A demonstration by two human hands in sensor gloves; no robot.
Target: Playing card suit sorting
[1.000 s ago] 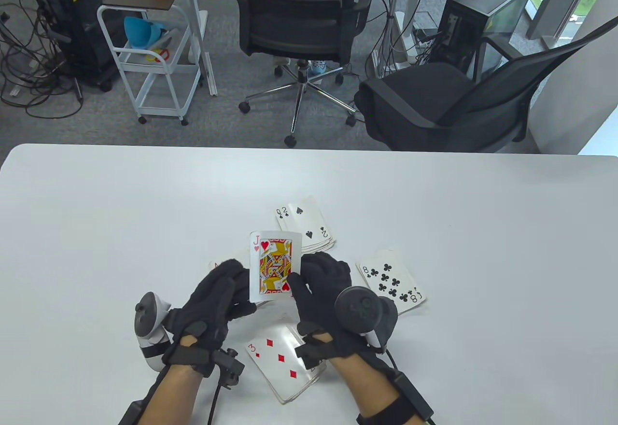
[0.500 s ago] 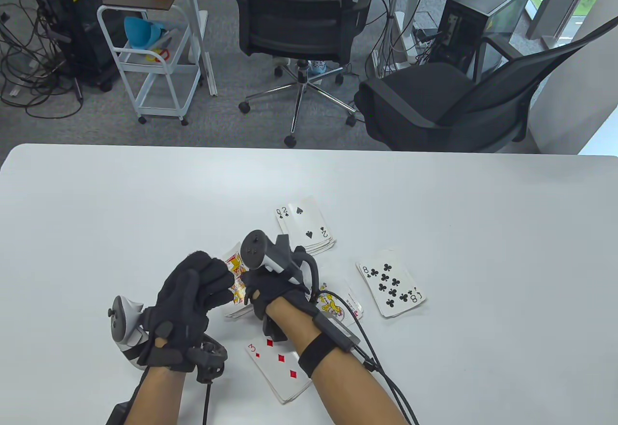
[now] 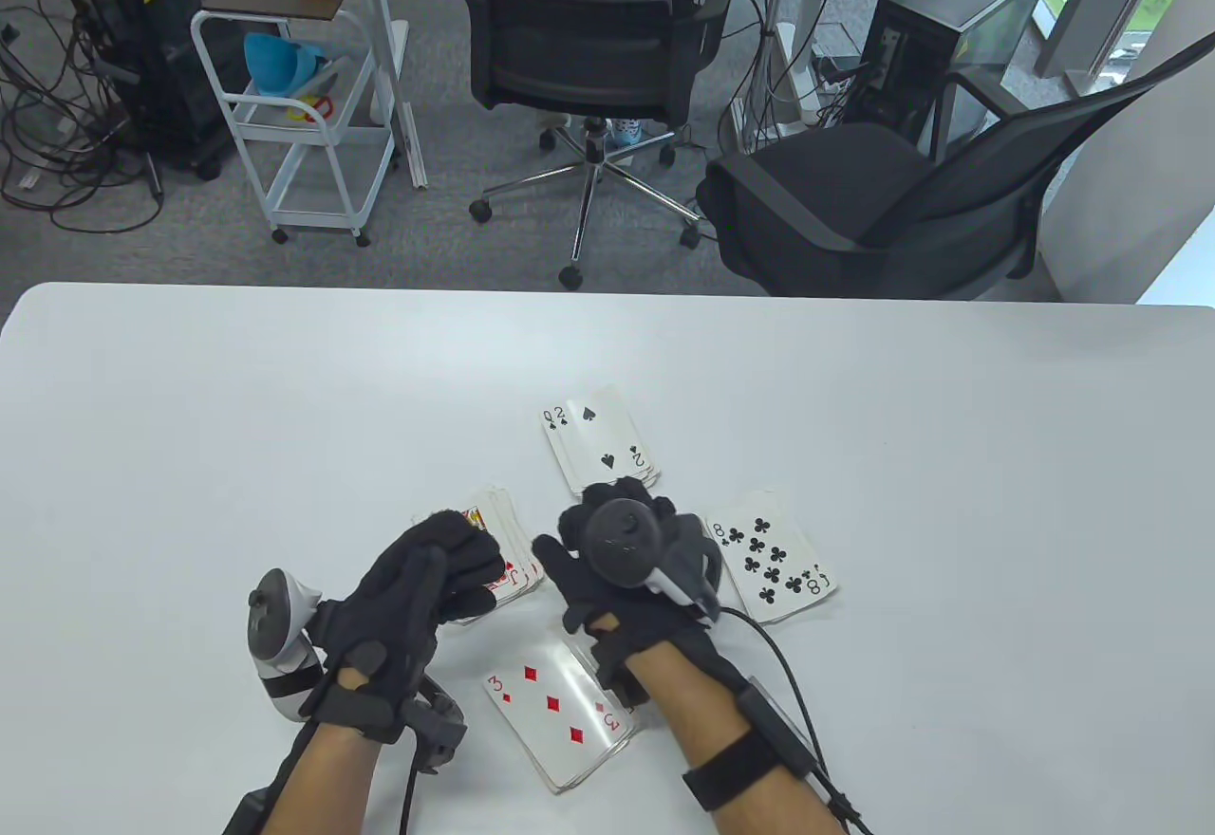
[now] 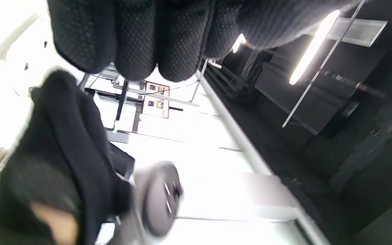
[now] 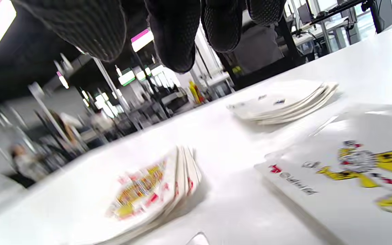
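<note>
The white tabletop carries four piles of cards, all close around the two gloved hands. Beyond the fingers of the right hand lies the spade pile, with a two of spades on top. Just to the right of these fingers lies the club pile, showing an eight of clubs. Nearer to the person, between the two wrists, lies the diamond pile with a three of diamonds on top. The heart pile sits under the fingertips of the left hand, with a red face card on top. The left fingers are curled over the near edge of this pile; I cannot tell if they grip it. The right fingers are relaxed and hold nothing; in the right wrist view a joker card lies flat on the tabletop below them.
</note>
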